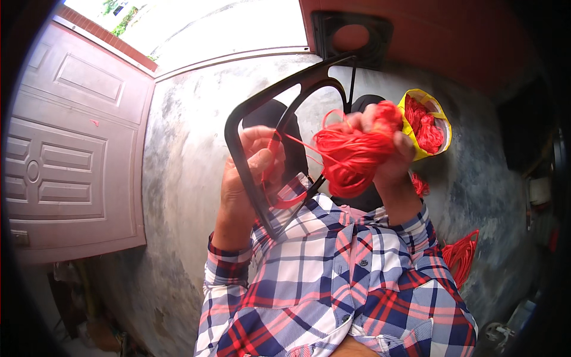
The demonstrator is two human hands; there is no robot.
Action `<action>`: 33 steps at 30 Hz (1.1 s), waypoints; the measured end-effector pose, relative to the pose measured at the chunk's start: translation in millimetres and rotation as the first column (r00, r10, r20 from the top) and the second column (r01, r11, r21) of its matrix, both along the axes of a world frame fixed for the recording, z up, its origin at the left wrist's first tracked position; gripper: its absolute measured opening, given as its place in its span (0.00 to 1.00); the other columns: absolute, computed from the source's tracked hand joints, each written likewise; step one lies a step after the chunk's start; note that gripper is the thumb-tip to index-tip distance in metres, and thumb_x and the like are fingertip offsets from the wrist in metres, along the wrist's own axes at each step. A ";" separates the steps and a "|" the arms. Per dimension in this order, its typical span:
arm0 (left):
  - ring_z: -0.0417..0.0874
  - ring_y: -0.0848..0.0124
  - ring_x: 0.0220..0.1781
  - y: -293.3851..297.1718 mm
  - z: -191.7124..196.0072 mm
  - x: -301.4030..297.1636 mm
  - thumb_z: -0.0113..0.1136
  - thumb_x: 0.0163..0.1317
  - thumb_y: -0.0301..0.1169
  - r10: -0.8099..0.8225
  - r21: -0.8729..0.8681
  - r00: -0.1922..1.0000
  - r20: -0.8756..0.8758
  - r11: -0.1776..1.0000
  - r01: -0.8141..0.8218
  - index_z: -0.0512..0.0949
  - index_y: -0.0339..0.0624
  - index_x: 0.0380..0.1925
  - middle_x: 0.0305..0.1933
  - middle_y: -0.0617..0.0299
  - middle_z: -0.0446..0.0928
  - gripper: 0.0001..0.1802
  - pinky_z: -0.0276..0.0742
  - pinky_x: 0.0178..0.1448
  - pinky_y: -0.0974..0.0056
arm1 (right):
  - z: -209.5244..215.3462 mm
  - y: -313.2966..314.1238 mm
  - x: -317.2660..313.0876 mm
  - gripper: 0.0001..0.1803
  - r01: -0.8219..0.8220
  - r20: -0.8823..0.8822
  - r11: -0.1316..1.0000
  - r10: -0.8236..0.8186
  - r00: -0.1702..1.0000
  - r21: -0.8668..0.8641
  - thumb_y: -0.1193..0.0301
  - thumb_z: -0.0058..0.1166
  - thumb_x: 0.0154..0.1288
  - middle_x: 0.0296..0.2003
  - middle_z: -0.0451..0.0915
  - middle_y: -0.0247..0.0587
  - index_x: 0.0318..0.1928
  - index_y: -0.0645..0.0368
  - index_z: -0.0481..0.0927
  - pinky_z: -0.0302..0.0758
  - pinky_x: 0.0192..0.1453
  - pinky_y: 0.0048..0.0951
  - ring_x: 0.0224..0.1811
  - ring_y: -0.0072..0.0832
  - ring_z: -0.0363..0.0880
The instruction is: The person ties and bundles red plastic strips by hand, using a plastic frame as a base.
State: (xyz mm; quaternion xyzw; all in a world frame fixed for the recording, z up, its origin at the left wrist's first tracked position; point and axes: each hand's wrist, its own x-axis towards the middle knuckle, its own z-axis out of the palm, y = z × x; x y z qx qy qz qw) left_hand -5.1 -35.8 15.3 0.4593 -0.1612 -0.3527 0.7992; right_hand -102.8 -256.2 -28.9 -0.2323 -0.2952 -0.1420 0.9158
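Observation:
A black square frame with rounded corners and a curved inner opening [279,87] stands tilted in front of my lap. My left hand [234,185] is at its left bar, fingers closed in a pinch on a red cord [274,143]. Part of that cord hangs as a loop near the frame's lower bar. From the pinch, a strand stretches right to a thick bundle of red cord [351,157]. My right hand [397,165] is wrapped round this bundle, just right of the frame. Its fingers are partly hidden by the cord.
A yellow bag [412,134] stands at the right with more red cord [423,128] inside. Another red hank [461,259] lies on the grey floor [184,149] at lower right. A second black frame [383,44] leans at the back. A panelled door [83,137] is at the left.

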 end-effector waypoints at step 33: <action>0.81 0.60 0.53 -18.6 -2.0 -15.6 0.52 0.66 0.33 -0.257 -0.340 0.899 -0.355 0.931 0.132 0.68 0.29 0.58 0.54 0.49 0.77 0.24 0.77 0.58 0.57 | -7.1 21.5 18.4 0.23 -0.100 -0.604 0.967 -0.065 0.794 -0.235 0.59 0.53 0.66 0.46 0.82 0.40 0.53 0.63 0.78 0.70 0.60 0.31 0.51 0.29 0.79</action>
